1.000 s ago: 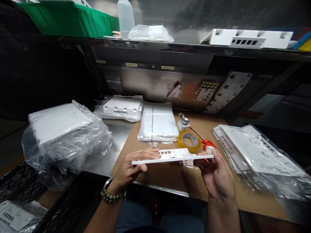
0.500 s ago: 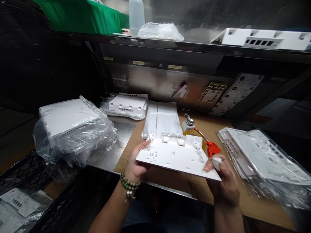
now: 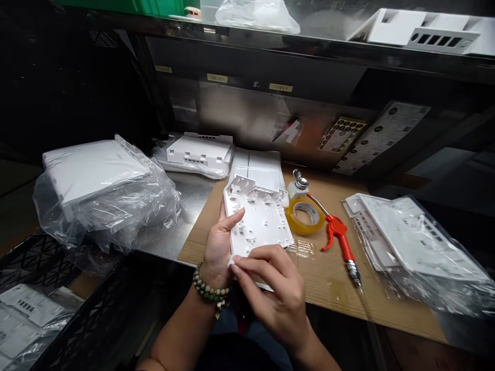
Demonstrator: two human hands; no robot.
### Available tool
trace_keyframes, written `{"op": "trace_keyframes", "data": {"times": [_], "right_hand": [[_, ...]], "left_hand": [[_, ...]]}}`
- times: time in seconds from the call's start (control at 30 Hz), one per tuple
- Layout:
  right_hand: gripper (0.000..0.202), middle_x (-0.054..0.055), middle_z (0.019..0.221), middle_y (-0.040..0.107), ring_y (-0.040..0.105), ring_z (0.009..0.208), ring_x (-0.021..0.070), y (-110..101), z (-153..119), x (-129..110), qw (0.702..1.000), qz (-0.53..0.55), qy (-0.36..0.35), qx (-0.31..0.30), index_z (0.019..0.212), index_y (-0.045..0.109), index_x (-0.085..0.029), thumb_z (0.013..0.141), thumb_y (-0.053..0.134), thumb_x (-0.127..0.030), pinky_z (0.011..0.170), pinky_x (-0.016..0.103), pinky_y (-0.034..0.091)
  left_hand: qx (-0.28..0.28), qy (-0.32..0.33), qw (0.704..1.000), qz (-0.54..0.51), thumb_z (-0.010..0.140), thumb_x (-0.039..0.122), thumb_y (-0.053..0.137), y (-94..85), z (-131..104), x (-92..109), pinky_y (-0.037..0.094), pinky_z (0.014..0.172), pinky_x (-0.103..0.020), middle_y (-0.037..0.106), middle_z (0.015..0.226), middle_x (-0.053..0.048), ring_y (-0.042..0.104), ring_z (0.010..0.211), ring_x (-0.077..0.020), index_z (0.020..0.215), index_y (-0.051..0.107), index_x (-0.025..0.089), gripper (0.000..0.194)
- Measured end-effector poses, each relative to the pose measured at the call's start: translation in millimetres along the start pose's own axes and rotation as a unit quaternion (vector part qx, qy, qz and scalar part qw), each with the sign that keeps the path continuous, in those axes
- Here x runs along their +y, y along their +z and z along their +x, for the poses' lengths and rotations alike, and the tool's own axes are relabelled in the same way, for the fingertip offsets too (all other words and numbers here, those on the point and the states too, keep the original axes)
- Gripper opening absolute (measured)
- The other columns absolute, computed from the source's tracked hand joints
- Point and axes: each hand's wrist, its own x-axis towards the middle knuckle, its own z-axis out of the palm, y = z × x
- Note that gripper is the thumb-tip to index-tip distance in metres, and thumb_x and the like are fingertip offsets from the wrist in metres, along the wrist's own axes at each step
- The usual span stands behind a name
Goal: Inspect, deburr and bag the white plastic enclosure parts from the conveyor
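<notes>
My left hand (image 3: 217, 250) grips the left edge of a white plastic housing panel (image 3: 257, 219), its thumb lying over the inner face. The panel is turned and tilted, showing small posts, clips and a raised rim along its far side. At the panel's near left corner, my right hand (image 3: 276, 293) pinches a small white wipe (image 3: 231, 261) against the edge. Most of the wipe is hidden by the fingers. Just beyond the panel lies a stack of flat white plastic bags (image 3: 261, 165).
Right of the panel are a roll of yellow tape (image 3: 317, 221), a pump bottle (image 3: 297, 189) and a red air gun (image 3: 337, 232) with its hose. Bagged white panels (image 3: 425, 242) lie at right, more bagged panels (image 3: 96, 170) at left. A metal shelf (image 3: 247, 38) crosses above.
The panel has been turned and drawn left, upright in my left hand. My right hand has let go of its right edge and moved left with the wipe to the near corner.
</notes>
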Motion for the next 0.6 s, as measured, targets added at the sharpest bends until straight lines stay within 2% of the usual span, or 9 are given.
{"op": "trace_keyframes", "data": {"times": [0.23, 0.33, 0.43, 0.53, 0.6], "right_hand": [[0.017, 0.004, 0.086, 0.069, 0.065, 0.078, 0.0152, -1.5, -3.5, 6.2, 1.0, -0.02, 0.021, -0.012, 0.099, 0.077, -0.018, 0.09, 0.072, -0.005, 0.071, 0.028, 0.054], [0.018, 0.004, 0.088, 0.069, 0.066, 0.08, 0.0152, 5.0, -4.1, 1.3, 1.0, -0.007, 0.018, 0.008, 0.102, 0.077, -0.018, 0.091, 0.072, -0.005, 0.073, 0.027, 0.055], [0.017, 0.005, 0.09, 0.069, 0.066, 0.082, 0.0161, 7.3, -4.7, 4.7, 1.0, -0.022, 0.015, -0.004, 0.104, 0.077, -0.017, 0.091, 0.072, -0.007, 0.073, 0.028, 0.055], [0.014, 0.004, 0.091, 0.069, 0.065, 0.085, 0.0164, -11.9, -6.4, 27.7, 0.996, -0.078, 0.05, 0.01, 0.101, 0.078, -0.019, 0.092, 0.073, -0.009, 0.077, 0.03, 0.054], [0.013, 0.003, 0.092, 0.069, 0.064, 0.084, 0.0155, -34.9, -9.1, 49.6, 0.985, -0.126, 0.083, 0.082, 0.1, 0.079, -0.02, 0.092, 0.075, -0.012, 0.077, 0.03, 0.053]], "left_hand": [[0.025, 0.058, 0.998, 0.0, 0.097, 0.012, 0.057, -14.8, 3.2, 3.3, 0.05, 0.113, -0.056, 0.069, 0.142, -0.009, 0.072, 0.12, -0.0332, 0.162, 0.035, 0.033, 0.072], [0.023, 0.056, 0.998, -0.009, 0.099, 0.012, 0.054, -11.5, 3.9, 1.2, 0.045, 0.117, -0.056, 0.067, 0.144, -0.009, 0.069, 0.124, -0.0333, 0.164, 0.031, 0.032, 0.072], [0.026, 0.027, 0.999, -0.029, 0.102, 0.015, 0.046, -11.0, 3.7, 5.2, 0.039, 0.122, -0.058, 0.065, 0.146, -0.014, 0.065, 0.13, -0.0351, 0.165, 0.027, 0.024, 0.066], [0.017, 0.002, 0.998, -0.053, 0.106, 0.024, 0.036, -23.0, 2.8, 20.7, 0.032, 0.124, -0.061, 0.064, 0.146, -0.019, 0.056, 0.139, -0.0369, 0.166, 0.024, 0.015, 0.062], [-0.015, 0.001, 0.998, -0.069, 0.107, 0.032, 0.031, -37.1, 1.2, 34.8, 0.026, 0.126, -0.062, 0.063, 0.146, -0.018, 0.049, 0.145, -0.0363, 0.166, 0.023, 0.014, 0.062]]}}
